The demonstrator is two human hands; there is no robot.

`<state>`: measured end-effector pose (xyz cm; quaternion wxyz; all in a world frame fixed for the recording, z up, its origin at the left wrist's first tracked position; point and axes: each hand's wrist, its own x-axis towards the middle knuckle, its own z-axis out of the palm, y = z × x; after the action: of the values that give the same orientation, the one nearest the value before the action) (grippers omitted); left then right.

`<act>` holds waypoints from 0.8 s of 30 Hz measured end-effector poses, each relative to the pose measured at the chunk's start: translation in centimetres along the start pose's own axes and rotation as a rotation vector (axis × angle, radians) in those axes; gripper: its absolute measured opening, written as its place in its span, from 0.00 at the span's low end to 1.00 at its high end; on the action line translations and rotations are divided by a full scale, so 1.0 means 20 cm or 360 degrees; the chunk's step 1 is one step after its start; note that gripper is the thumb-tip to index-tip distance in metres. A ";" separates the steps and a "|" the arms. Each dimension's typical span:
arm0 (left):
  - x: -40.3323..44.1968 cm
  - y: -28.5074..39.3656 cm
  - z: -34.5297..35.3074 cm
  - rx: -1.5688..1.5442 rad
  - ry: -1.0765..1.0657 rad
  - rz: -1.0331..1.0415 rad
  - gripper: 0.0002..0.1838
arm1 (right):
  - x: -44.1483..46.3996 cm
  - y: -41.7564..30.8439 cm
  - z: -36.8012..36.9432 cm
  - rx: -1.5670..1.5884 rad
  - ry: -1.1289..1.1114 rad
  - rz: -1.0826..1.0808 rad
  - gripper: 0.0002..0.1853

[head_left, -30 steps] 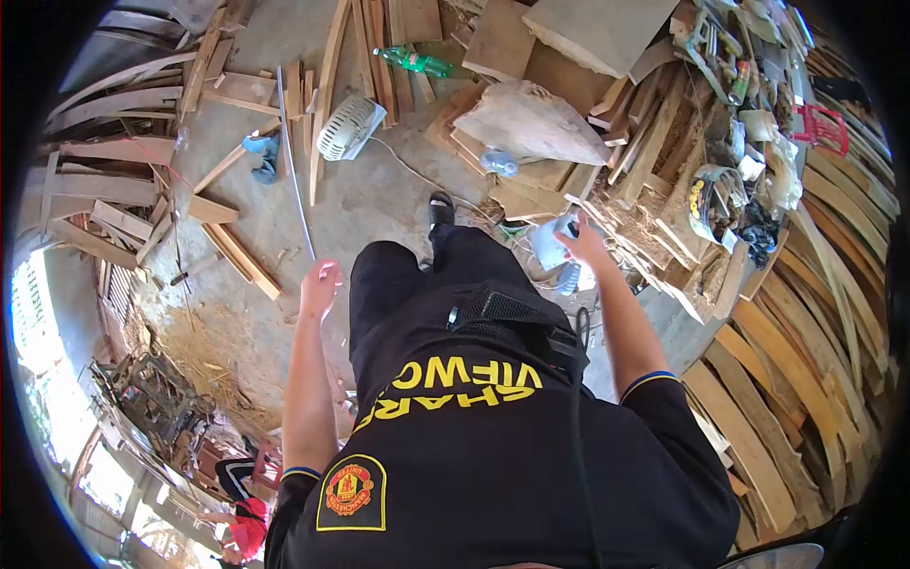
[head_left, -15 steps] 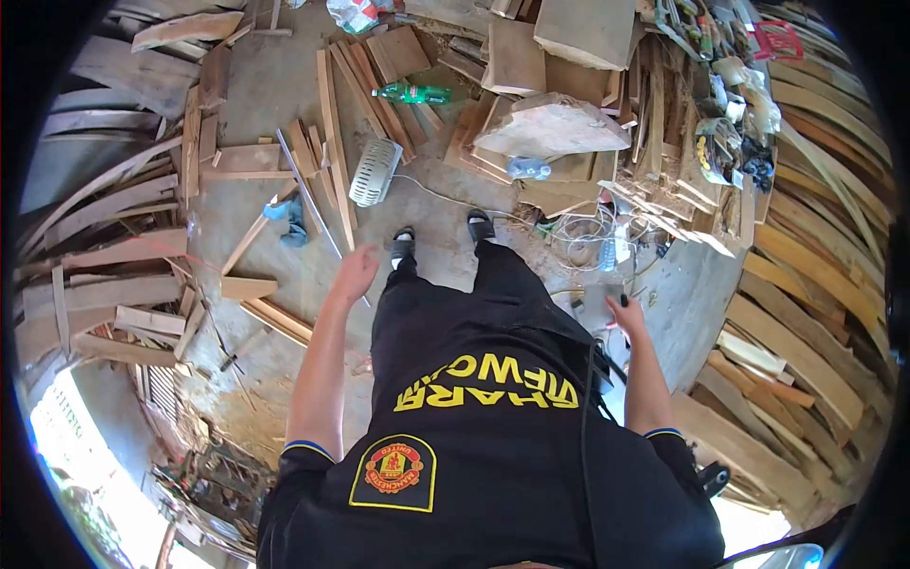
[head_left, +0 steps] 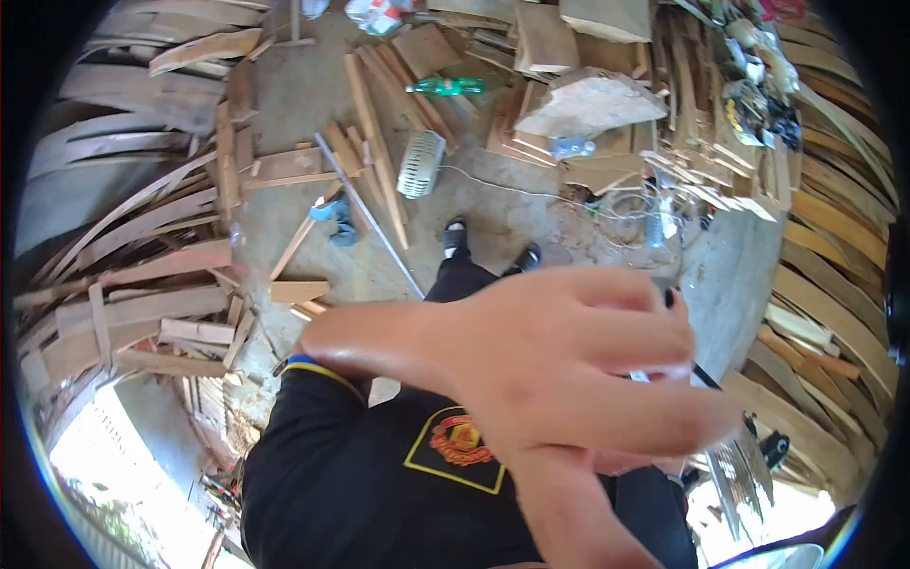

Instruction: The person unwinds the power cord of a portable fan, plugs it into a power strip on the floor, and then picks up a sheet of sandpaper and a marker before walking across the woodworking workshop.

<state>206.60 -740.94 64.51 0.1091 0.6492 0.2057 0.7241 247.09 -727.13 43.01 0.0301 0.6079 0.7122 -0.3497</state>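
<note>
My left hand (head_left: pixel 559 351) is raised close to the camera, reaching across the front of my black shirt (head_left: pixel 379 484). Its fingers are spread, pointing right, with the thumb downward; nothing is in it. Behind it, my right hand is almost wholly hidden, so its fingers and anything in them cannot be made out. A small dark piece (head_left: pixel 675 300) shows just past the left fingers. The shirt's round red and yellow badge (head_left: pixel 458 439) is partly covered by my left hand.
Wood boards line the left (head_left: pixel 133 256) and right (head_left: pixel 844 247). On the floor lie a metal bar (head_left: pixel 370 213), a pale slatted appliance (head_left: pixel 420 165) with a white cord, a green bottle (head_left: pixel 450 87), a blue cloth (head_left: pixel 335 220) and a wood block (head_left: pixel 299 291).
My left hand has come up from beside my leg and across to the right, its fingers spreading. It now covers my right hand, which showed earlier with a grey flat thing. The view has shifted.
</note>
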 end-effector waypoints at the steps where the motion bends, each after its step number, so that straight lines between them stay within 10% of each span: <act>1: 0.02 0.02 0.02 -0.0050 -0.0047 0.0026 0.06 | -0.04 0.02 0.02 0.0221 -0.0007 0.0065 0.22; 9: 0.10 0.06 0.75 0.0090 0.0046 -0.0715 0.10 | -0.34 0.67 0.11 0.0342 0.0163 0.0386 0.28; 12: 0.03 -0.21 1.04 -0.0467 -0.0004 -0.0275 0.06 | -0.41 0.86 0.05 0.0467 -0.0017 0.0551 0.26; 19: -0.50 -0.55 1.59 0.0299 -0.1660 -0.1123 0.31 | -0.55 1.31 0.16 0.0848 0.0053 0.0724 0.23; 24: -0.94 -0.90 1.62 0.0301 -0.2166 -0.1620 0.20 | -0.60 1.43 0.26 0.0914 -0.0214 0.0824 0.24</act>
<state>238.97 -727.86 42.21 0.4661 0.7776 0.4215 0.0192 273.56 -739.49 31.48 -0.0075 0.7268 0.4051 -0.5546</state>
